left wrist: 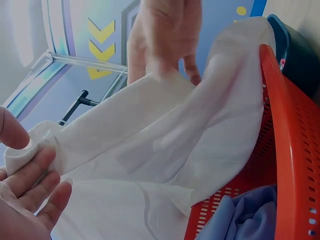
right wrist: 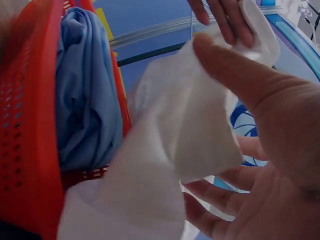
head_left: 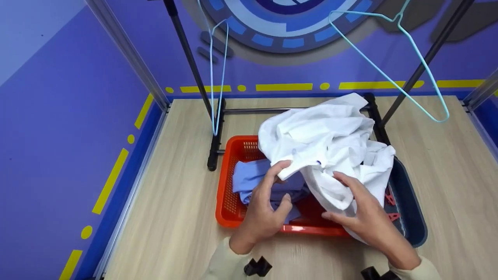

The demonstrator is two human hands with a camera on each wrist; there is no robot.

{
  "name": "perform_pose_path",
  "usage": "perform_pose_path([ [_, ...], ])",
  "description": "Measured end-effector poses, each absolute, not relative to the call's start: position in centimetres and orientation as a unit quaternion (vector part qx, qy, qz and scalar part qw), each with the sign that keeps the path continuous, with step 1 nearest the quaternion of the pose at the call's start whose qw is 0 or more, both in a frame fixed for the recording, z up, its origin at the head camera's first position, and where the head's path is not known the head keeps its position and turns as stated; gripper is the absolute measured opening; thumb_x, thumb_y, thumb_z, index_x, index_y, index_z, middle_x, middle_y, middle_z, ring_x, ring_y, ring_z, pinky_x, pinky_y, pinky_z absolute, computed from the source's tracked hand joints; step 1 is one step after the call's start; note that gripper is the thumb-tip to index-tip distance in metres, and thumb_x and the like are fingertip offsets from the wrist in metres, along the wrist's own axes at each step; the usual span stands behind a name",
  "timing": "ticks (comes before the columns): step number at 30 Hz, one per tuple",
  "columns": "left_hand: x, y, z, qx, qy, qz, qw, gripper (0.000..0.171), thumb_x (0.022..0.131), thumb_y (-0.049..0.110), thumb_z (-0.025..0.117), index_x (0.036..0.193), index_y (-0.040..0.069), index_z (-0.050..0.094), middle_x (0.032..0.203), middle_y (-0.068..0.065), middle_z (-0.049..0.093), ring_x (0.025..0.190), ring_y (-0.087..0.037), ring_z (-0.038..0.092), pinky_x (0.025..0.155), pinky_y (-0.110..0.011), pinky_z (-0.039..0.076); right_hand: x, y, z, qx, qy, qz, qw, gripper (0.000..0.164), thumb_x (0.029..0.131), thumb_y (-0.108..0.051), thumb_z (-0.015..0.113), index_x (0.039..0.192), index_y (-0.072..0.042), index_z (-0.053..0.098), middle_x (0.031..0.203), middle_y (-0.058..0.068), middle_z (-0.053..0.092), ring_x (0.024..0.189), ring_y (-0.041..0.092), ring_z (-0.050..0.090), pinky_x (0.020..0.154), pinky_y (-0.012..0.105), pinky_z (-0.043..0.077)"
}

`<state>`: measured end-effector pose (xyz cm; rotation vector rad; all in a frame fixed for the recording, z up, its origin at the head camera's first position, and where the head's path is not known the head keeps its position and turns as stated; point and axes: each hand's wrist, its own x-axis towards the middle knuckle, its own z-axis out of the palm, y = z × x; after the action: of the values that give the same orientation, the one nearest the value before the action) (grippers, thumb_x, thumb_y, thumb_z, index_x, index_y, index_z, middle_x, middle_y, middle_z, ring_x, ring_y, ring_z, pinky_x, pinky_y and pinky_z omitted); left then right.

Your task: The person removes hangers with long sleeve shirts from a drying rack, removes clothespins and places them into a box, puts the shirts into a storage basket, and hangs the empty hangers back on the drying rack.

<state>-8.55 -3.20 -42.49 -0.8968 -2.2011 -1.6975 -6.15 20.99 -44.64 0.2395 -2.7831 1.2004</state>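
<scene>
A bunched white shirt (head_left: 311, 128) spills over the orange-red basket (head_left: 221, 194) and the dark bin beside it. My left hand (head_left: 262, 210) holds its stitched band edge at the fingers; the left wrist view shows the folded end (left wrist: 30, 152) between fingertips. In the head view, the left thumb stands apart from the cloth. My right hand (head_left: 365, 210) is spread around a hanging fold, thumb and fingers wide apart, index fingertip at the cloth. From the right wrist, the right thumb (right wrist: 225, 62) lies in front of the shirt (right wrist: 185, 120), fingers beyond its edge. Folded blue clothing (head_left: 249, 177) lies in the basket.
Red clothes pegs (head_left: 393, 216) lie in the dark bin (head_left: 412, 210) at the right. Behind stands a black rack (head_left: 212, 155) with pale blue hangers, one at the left (head_left: 213, 77) and one at the right (head_left: 422, 54). A blue-purple wall (head_left: 78, 128) bounds the left side.
</scene>
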Motion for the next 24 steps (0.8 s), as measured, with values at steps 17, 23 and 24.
perform_pose_path([
  [17,-9.8,-3.5,-43.0,-0.145,-0.786,-0.570,0.194,0.007,0.092,0.016,0.065,0.089,0.012,0.059,0.084,0.000,0.062,0.075,-0.010,0.057,0.067,-0.026,0.050,-6.0,22.6,-44.6,0.146,-0.878,0.400,0.218,0.044,0.065,0.018,0.076,0.095,-0.015,0.073,0.095,-0.002,0.067,0.093,-0.007,0.053,0.082,0.004,0.037],
  [23,-10.0,-3.3,-43.4,-0.149,-0.846,-0.476,0.186,0.017,0.084,0.006,0.064,0.081,0.013,0.049,0.078,0.002,0.050,0.076,-0.008,0.050,0.066,-0.021,0.040,-6.3,22.2,-43.0,0.201,-0.887,0.377,0.175,0.048,0.069,0.020,0.065,0.088,-0.024,0.074,0.107,0.000,0.065,0.106,0.006,0.051,0.093,0.007,0.034],
  [24,-10.0,-3.2,-43.4,-0.157,-0.853,-0.463,0.184,0.016,0.083,0.004,0.062,0.082,0.013,0.049,0.080,0.002,0.049,0.079,-0.009,0.049,0.068,-0.021,0.039,-6.5,22.1,-42.8,0.213,-0.888,0.372,0.168,0.049,0.070,0.019,0.063,0.086,-0.026,0.073,0.110,0.001,0.065,0.108,0.009,0.051,0.097,0.007,0.032],
])
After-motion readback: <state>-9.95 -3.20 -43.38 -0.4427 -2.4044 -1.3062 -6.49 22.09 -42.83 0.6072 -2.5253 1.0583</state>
